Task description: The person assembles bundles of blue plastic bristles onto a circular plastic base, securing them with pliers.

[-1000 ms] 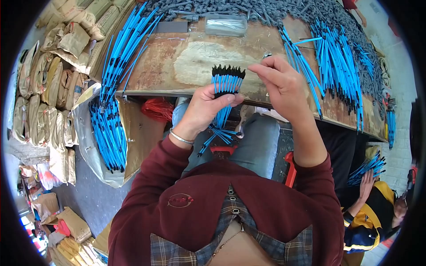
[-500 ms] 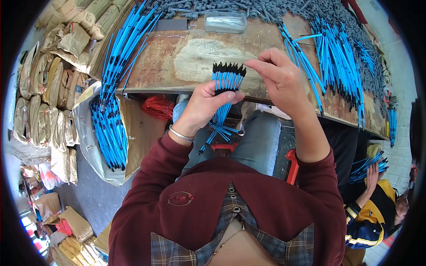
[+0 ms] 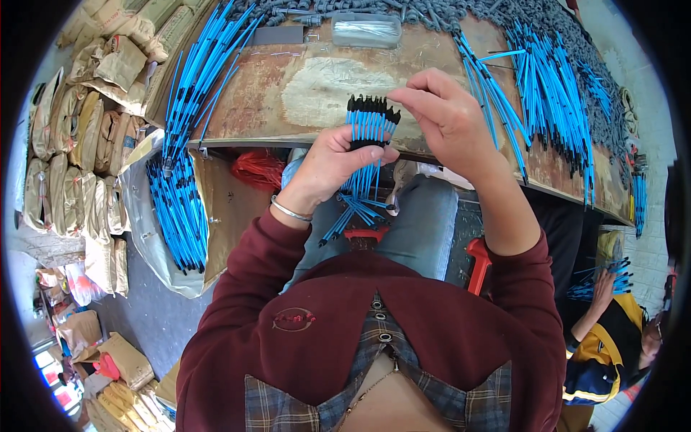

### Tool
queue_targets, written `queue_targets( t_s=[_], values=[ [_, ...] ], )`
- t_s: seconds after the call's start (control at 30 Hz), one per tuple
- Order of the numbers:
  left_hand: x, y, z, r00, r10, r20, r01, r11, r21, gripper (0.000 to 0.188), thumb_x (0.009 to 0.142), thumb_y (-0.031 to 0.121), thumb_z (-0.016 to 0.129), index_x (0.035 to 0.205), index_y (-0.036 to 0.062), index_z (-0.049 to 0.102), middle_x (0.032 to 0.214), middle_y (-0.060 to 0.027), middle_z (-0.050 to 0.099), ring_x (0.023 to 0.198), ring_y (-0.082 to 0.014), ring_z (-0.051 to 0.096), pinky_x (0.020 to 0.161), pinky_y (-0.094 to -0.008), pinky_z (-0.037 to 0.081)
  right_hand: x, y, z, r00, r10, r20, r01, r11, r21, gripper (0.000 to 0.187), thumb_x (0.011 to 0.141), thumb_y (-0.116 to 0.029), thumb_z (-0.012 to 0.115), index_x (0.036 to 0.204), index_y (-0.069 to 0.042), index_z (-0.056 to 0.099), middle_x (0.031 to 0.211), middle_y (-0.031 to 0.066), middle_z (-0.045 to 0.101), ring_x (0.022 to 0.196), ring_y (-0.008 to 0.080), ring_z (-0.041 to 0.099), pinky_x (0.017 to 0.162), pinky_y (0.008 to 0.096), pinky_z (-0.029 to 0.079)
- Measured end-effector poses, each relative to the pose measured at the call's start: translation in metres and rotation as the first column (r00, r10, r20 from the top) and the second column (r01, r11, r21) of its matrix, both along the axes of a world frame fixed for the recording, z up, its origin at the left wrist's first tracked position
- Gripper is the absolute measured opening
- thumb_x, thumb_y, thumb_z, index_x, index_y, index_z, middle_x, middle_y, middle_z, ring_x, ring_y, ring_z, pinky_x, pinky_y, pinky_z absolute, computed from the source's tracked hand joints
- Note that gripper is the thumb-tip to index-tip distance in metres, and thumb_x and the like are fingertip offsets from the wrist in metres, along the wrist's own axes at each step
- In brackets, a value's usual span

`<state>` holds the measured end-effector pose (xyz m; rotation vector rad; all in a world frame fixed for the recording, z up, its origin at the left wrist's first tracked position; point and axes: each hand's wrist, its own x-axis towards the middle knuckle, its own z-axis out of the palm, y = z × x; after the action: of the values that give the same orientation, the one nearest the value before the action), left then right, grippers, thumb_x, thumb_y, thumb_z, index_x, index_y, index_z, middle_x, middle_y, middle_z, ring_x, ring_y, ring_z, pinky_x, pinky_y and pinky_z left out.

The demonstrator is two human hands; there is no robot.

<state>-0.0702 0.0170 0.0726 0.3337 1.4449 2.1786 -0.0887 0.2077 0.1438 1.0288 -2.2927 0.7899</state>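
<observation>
In my left hand (image 3: pixel 322 169) is a bundle of thin blue rods (image 3: pixel 371 128) with black end pieces, its fingers and thumb wrapped round it below the tips. The black tips stand in a row, and the lower ends fan out above my lap. My right hand (image 3: pixel 450 121) is raised just right of the bundle, thumb and forefinger pinched together next to the rightmost tips. Whatever is in that pinch, if anything, is too small to make out.
A wooden table (image 3: pixel 252 108) bears a clear box (image 3: pixel 366 32) of thin pins, dark grey parts (image 3: pixel 432 14) and blue rod piles (image 3: pixel 551 93). An open sack (image 3: pixel 209 237) of rods stands left. Wrapped packages (image 3: pixel 65 187) are stacked beyond. Lower right, another person (image 3: pixel 601 338) holds rods.
The bundle in my left hand has turned slightly more upright. My right hand has shifted a little up and left, its pinch still beside the tips.
</observation>
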Motion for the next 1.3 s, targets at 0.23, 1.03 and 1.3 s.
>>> queue_targets(
  t_s=[0.23, 1.03, 1.3],
  values=[
    [0.0, -0.001, 0.005, 0.999, -0.024, -0.026, 0.024, 0.999, -0.035, 0.022, 0.083, -0.003, 0.053, 0.104, 0.001, 0.058, 0.094, -0.0101, 0.064, 0.089, -0.0168, 0.061, 0.08, -0.0287, 0.049, 0.002, -0.001, 0.0, 1.0, -0.003, -0.006, 0.002, 1.0, -0.013, 0.019, 0.075, 0.003, 0.059, 0.092, -0.003, 0.062, 0.082, 0.0098, 0.054, 0.076, 0.0254, 0.055, 0.064, 0.032, 0.045],
    [0.001, -0.012, -0.008, 0.899, -0.012, -0.438, -0.076, 0.98, -0.183, 0.017, 0.08, -0.004, 0.057, 0.096, -0.0019, 0.06, 0.094, -0.0104, 0.065, 0.089, -0.0167, 0.061, 0.081, -0.0286, 0.047, -0.181, -0.037, -0.019, 0.872, -0.45, 0.193, 0.286, 0.788, 0.545, 0.025, 0.08, -0.02, 0.054, 0.101, -0.006, 0.058, 0.104, 0.0122, 0.056, 0.094, 0.0276, 0.056, 0.079, 0.0377, 0.045],
    [0.001, -0.01, -0.006, 0.928, 0.089, -0.362, -0.129, 0.988, -0.089, 0.018, 0.079, -0.004, 0.057, 0.095, 0.0008, 0.065, 0.089, -0.006, 0.067, 0.084, -0.0126, 0.062, 0.078, -0.0258, 0.048, -0.21, -0.049, -0.04, 0.805, -0.578, 0.132, 0.389, 0.683, 0.618, 0.019, 0.076, -0.016, 0.053, 0.081, -0.006, 0.068, 0.086, 0.0159, 0.065, 0.084, 0.0297, 0.063, 0.072, 0.0388, 0.051]
  ],
)
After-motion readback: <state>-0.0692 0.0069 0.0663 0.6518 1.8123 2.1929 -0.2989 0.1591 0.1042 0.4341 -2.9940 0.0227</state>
